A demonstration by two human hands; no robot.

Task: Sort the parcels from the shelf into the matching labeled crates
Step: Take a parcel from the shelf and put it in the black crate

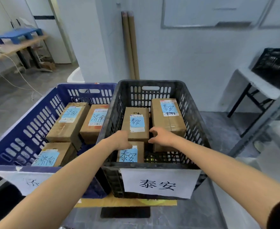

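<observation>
Brown cardboard parcel (136,124) with a pale blue handwritten label lies at the centre of the frame, in the middle of a black slotted plastic crate (152,86). On the crate's front hangs a white paper sign (159,184) reading 泰安, and the parcel's label reads the same.

The left hand (122,140) lies against the parcel's near left corner. Its fingertips are hidden by the box, so I cannot tell whether it grips. The right hand (162,135) is just beside the near right corner with fingers curved and thumb spread apart from them. It clasps nothing that shows, and whether it touches the cardboard is hard to make out.

A larger back parcel (168,116) sits to the right. A front parcel (130,154) lies nearer, its near end cut off by the crate rim.

Left of centre, touching the black crate, a blue slotted plastic crate (37,116) holds three similar boxes (70,123) labelled 济南. Its own paper label (25,180) is mostly hidden behind the left forearm.

Two cardboard tubes (131,47) lean upright against the wall at upper centre. At the right edge a second black crate (273,66), cut off by the frame, rests on a white folding table (245,80).
</observation>
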